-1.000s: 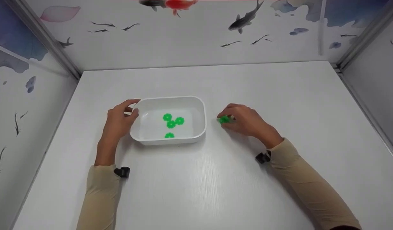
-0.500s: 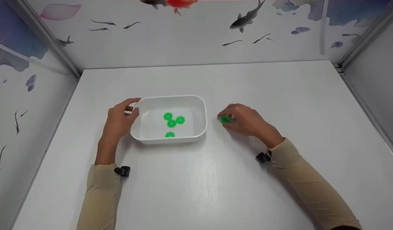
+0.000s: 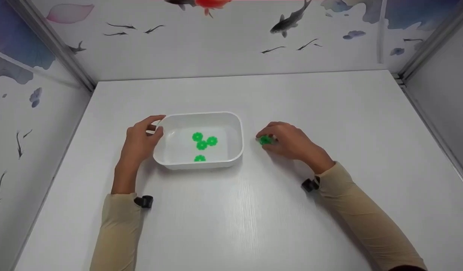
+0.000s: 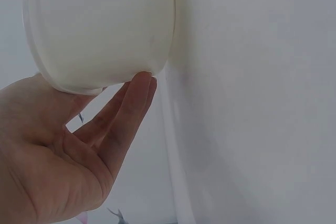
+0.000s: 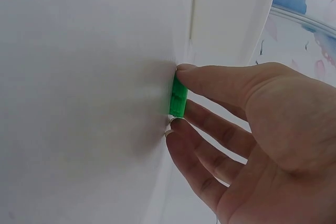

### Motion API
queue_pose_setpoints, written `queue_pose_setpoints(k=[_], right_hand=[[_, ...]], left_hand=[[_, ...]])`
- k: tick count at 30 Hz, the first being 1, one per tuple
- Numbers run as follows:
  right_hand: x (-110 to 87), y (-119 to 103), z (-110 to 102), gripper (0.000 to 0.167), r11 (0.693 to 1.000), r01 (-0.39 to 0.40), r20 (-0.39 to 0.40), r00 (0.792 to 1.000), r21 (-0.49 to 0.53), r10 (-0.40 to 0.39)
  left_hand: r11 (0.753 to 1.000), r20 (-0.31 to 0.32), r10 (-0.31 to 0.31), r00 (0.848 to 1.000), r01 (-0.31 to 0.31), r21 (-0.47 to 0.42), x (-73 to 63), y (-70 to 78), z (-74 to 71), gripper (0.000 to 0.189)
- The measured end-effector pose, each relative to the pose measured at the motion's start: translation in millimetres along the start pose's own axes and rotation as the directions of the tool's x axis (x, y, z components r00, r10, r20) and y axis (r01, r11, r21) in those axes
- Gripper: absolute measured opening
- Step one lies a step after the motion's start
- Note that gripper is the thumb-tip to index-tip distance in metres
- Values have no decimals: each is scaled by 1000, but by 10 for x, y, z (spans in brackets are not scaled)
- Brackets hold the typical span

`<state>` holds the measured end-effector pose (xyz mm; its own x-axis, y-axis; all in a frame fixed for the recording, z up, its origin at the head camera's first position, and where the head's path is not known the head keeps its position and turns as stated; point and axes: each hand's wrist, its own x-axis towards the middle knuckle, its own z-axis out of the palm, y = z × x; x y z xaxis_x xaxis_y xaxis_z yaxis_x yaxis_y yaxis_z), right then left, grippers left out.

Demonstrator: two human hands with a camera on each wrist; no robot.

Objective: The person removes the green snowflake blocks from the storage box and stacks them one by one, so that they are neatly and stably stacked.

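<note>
A white rectangular tub (image 3: 177, 152) with rounded corners stands left of centre on the table. Several small green flower-shaped pieces (image 3: 201, 145) lie inside it; one is partly hidden behind the near wall. My left hand (image 3: 138, 146) holds the tub's left end, thumb at the rim. The left wrist view shows its fingers (image 4: 126, 111) against the tub's outer wall (image 4: 105, 24). To the right of the tub, my right hand (image 3: 290, 141) holds another green flower-shaped piece (image 3: 265, 140) at the tabletop. From the right wrist, this green piece (image 5: 179, 98) appears between thumb and fingers.
The white table (image 3: 235, 210) is closed in by a back panel (image 3: 216, 49) and side panels painted with fish and leaves. A black wrist camera (image 3: 144, 202) sits at the left cuff, another camera (image 3: 310, 185) at the right.
Both hands and the tub stay in practically the same place. The view shifts very slightly, and the green piece at my right hand shows a small change in position.
</note>
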<state>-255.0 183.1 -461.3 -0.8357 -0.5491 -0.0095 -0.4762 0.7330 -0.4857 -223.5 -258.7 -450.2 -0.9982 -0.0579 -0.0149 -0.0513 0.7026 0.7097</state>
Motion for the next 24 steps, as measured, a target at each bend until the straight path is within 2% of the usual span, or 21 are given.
queue_pose_setpoints(k=[7, 15, 24], right_hand=[[3, -26, -9, 33, 1000, -11, 11, 1000, 12, 11], [8, -25, -18, 35, 1000, -10, 16, 1000, 1, 10], [-8, 21, -73, 37, 998, 6, -25, 1000, 58, -5]], left_hand=[[1000, 2, -22, 1000, 22, 14, 2, 14, -6, 45], [1000, 1, -8, 1000, 8, 0, 13, 2, -7, 45], [1000, 14, -20, 1000, 21, -10, 9, 10, -8, 45]])
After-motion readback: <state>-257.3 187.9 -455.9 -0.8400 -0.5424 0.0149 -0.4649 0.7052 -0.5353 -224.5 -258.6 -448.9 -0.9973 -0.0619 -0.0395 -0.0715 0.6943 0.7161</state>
